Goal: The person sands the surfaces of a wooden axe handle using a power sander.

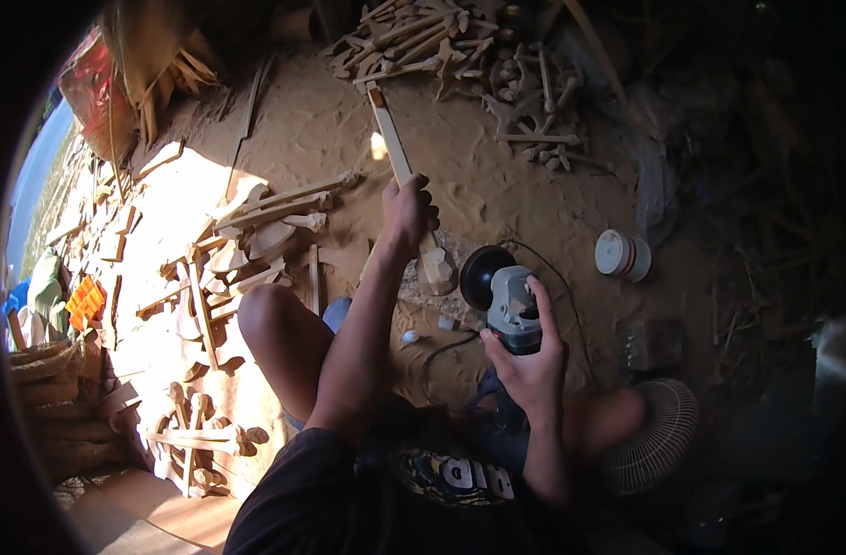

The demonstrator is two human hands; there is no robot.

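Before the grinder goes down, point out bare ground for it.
The widest bare patch is sandy floor bordered by the upper pile, the white tub and the grinder. A smaller one lies between the long piece in the left hand and the scattered pieces to its left. Crowded: the upper pile and the sunlit left side.

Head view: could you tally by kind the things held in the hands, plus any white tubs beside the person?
Long pale piece, in the left hand: 1
Angle grinder, in the right hand: 1
White tub, on the ground to the right: 1
Total: 3
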